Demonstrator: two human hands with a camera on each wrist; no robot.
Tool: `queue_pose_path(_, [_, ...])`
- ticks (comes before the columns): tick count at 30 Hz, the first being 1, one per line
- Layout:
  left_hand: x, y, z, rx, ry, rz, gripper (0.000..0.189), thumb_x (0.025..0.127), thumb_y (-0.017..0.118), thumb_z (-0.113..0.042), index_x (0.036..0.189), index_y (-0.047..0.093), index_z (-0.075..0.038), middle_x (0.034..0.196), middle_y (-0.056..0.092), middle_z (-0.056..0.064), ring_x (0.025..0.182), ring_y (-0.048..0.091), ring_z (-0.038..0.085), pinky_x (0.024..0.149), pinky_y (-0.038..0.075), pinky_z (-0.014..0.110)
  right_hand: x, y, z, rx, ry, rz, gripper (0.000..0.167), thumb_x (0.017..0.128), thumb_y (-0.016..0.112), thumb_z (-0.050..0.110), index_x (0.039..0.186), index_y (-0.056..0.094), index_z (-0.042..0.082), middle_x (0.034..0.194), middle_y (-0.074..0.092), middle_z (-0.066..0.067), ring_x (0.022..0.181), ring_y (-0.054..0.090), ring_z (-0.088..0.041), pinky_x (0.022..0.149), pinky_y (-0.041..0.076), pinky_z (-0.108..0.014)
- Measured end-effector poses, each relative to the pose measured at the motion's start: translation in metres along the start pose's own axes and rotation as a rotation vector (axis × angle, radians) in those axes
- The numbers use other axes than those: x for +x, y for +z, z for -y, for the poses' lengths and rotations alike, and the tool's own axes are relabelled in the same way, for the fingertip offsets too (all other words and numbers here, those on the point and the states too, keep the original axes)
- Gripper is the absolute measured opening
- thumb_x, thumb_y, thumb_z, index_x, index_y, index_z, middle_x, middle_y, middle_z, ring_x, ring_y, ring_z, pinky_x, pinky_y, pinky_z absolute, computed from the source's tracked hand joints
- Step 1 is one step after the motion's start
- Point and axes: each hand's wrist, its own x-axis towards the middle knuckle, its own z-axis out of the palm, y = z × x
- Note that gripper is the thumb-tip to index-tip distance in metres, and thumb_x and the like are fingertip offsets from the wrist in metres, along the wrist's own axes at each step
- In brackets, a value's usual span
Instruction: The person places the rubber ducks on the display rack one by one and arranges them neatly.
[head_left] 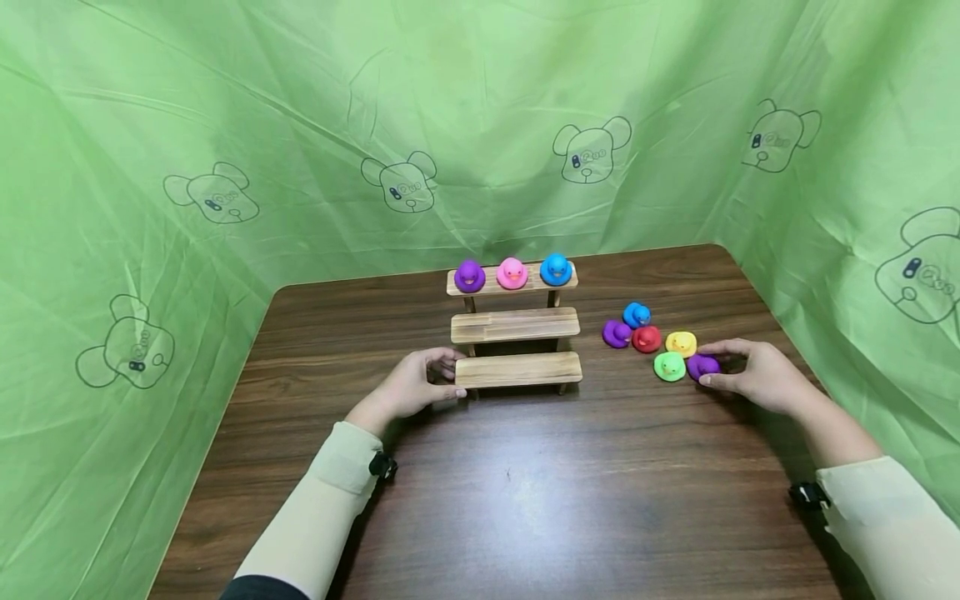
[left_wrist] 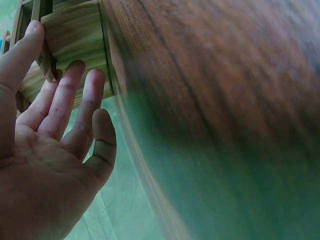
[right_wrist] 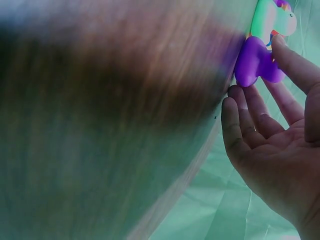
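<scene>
A three-step wooden display stand (head_left: 517, 371) sits on the table, and my left hand (head_left: 411, 385) holds the left end of its lowest step, thumb at the front and fingers behind. In the left wrist view the fingertips meet the underside of the wooden step (left_wrist: 80, 35). Off to the right, my right hand (head_left: 765, 379) pinches a purple rubber duck (head_left: 702, 367) between thumb and fingers. Touching or close beside that duck are a green duck (head_left: 670, 367) and a yellow duck (head_left: 681, 343). The right wrist view shows the purple duck (right_wrist: 252, 62) between thumb and fingertips.
On the top step stand a purple duck (head_left: 469, 276), a pink duck (head_left: 512, 273) and a blue duck (head_left: 556, 269). Another blue duck (head_left: 637, 314), a red duck (head_left: 647, 338) and a purple duck (head_left: 617, 333) lie right of the stand. Green curtains (head_left: 480, 100) surround the brown table (head_left: 450, 500).
</scene>
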Motion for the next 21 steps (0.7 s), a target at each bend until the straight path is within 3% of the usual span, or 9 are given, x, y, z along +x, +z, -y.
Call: queue_pose_path(21, [0.0008, 0.0004, 0.0014, 0.011, 0.008, -0.002, 0.049, 0.083, 0.092, -0.017, 0.126, 0.070, -0.013, 0.107, 0.074, -0.003, 0.099, 0.069, 0.016, 0.093, 0.058, 0.040, -0.0001, 0.0002, -0.0015, -0.015, 0.007, -0.014, 0.051, 0.088, 0.087, 0.041, 0.128, 0.073, 0.012, 0.118, 0.074, -0.017, 0.110, 0.063, -0.031, 0.077, 0.045, -0.020])
